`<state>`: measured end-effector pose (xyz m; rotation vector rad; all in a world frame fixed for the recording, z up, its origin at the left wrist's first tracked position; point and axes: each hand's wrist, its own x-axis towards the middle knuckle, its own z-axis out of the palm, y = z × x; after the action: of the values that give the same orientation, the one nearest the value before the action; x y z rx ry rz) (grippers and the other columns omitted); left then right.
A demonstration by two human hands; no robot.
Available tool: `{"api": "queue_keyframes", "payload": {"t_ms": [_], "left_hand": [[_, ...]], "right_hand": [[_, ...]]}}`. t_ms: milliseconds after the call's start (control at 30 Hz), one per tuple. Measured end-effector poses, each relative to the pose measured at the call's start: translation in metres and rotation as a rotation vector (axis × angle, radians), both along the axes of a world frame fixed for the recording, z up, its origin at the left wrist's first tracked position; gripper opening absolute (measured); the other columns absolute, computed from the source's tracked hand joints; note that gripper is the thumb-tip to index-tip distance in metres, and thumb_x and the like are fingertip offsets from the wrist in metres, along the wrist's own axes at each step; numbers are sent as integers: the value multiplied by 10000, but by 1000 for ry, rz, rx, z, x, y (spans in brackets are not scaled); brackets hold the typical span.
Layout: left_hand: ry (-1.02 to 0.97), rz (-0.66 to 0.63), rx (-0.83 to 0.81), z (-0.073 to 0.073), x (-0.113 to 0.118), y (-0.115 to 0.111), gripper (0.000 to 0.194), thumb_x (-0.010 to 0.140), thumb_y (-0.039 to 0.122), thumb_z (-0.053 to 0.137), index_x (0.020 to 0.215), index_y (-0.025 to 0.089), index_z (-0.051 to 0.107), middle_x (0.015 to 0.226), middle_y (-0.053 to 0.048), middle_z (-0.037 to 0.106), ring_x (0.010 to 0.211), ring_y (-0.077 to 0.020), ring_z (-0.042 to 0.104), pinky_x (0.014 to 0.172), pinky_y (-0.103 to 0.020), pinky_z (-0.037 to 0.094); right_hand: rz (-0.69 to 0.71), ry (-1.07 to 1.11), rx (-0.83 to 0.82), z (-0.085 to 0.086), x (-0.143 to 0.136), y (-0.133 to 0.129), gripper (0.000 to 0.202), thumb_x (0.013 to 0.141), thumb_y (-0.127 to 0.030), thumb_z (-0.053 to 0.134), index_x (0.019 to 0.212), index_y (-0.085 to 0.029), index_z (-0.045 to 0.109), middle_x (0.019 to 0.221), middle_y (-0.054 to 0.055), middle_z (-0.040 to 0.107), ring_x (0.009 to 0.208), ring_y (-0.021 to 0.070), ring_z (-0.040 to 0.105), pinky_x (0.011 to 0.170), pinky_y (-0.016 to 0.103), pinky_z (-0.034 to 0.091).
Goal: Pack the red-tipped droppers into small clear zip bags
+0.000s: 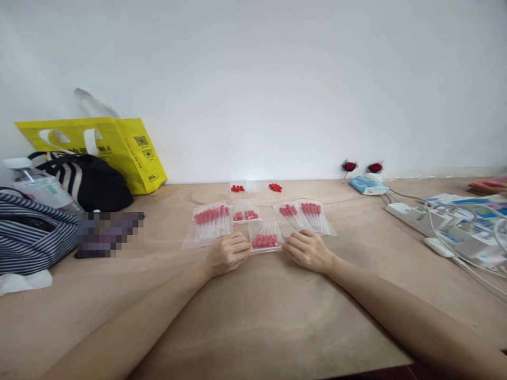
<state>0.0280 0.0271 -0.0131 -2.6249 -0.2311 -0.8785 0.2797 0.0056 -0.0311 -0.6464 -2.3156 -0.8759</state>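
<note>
striped bag (39,232), dark and white, on the left of the surface (222,316). behind it, a clear bottle (51,190), white cap, small green label patch, print too small to read. beside that, a black bag (99,184) with pale stripes. yellow bag (137,158) stands behind, by the far edge: white handles, black characters partly covered by one handle, two qr codes on the narrow side, smaller lettering beneath, illegible. pixelated object (111,232) in front; any writing hidden.

left sticks (208,215), in clear plastic: pale thin stems, red bulbs toward the far edge. left hand (232,253): fingers curled closed on the left side of the middle bag, near its corner.

small bag (245,210) just behind, red bulbs toward the near edge. far bag (256,186) flat at the far edge, two clusters of short red pieces.

middle bag (264,240) lies between the hands, mid-surface: clear, flat, pale stems fanned out, glossy red bulbs in a row toward the near edge. no writing legible on it.

right hand (307,250): fingers curled closed on its right side. right sticks (311,211) beyond, red bulbs toward the far edge.

blue packet (368,184) farther right, markings unreadable.
</note>
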Motion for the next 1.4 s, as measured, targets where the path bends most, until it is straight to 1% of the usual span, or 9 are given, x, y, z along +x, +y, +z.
{"api": "queue_keyframes", "payload": {"t_ms": [167, 300, 433, 533, 667, 800, 1100, 1300, 1400], "left_hand": [[5, -20, -38, 1, 1, 0, 187, 840, 117, 438, 751, 167, 594, 696, -29, 647, 682, -139, 576, 641, -286, 496], [-35, -44, -62, -1, 1, 0, 132, 818, 110, 486, 767, 166, 595, 707, -22, 655, 671, -135, 579, 632, -278, 491], [-3, -20, -97, 0, -1, 2, 105, 817, 238, 523, 849, 182, 606, 801, -31, 668, 815, -164, 597, 770, -323, 482], [8, 219, -154, 1, -3, 5, 322, 822, 353, 487, 1069, 157, 550, 1074, -97, 605, 1089, -240, 489, 948, -435, 368], [20, 628, -247, -2, 0, 16, 415, 845, 345, 417, 1210, 150, 456, 1241, -129, 485, 1202, -267, 373, 1018, -506, 229], [132, 780, -301, -3, 7, 28, 433, 841, 415, 402, 1221, 214, 455, 1246, -108, 486, 1193, -267, 386, 1028, -555, 107], [226, 801, -422, -1, 7, 31, 438, 865, 466, 317, 1218, 253, 465, 1320, -101, 406, 1242, -253, 318, 1017, -571, 3], [206, 784, -445, -2, 5, 31, 453, 853, 495, 336, 1200, 246, 484, 1319, -112, 403, 1232, -273, 329, 1003, -594, 40], [185, 765, -447, -3, 4, 32, 474, 838, 522, 350, 1197, 245, 488, 1317, -117, 405, 1229, -285, 331, 1003, -597, 31]], "right_hand": [[-14, 61, -72, 1, 10, -5, 236, 848, -198, 442, 645, -170, 558, 626, 11, 562, 621, 106, 466, 561, 261, 289], [-46, 88, -134, 2, 1, -6, 195, 837, -313, 463, 870, -171, 593, 770, 36, 616, 676, 122, 514, 546, 254, 312], [-47, 97, -174, -3, -10, -7, 148, 841, -188, 432, 806, -188, 575, 857, 12, 630, 582, 86, 521, 504, 236, 324], [-22, 260, -314, -7, -11, -6, 165, 851, -171, 396, 756, -175, 530, 901, 41, 621, 608, 90, 554, 503, 217, 370], [-10, 805, -610, -7, -6, -1, 152, 866, -288, 393, 781, -182, 462, 882, 77, 600, 610, 113, 591, 509, 221, 450], [6, 1147, -711, -2, -6, 18, 189, 855, -362, 405, 791, -188, 440, 828, 59, 583, 682, 145, 619, 592, 269, 497], [-102, 817, -657, -1, -32, 86, 161, 858, -276, 334, 785, -188, 447, 958, 94, 590, 790, 143, 572, 688, 280, 461], [-185, 591, -770, -1, -26, 93, 132, 684, -91, 459, 691, -181, 555, 936, 45, 607, 867, 150, 544, 782, 268, 418], [-325, 533, -803, 8, -10, 99, 207, 637, -69, 477, 718, -193, 622, 968, 43, 608, 936, 192, 511, 850, 333, 371]]}}
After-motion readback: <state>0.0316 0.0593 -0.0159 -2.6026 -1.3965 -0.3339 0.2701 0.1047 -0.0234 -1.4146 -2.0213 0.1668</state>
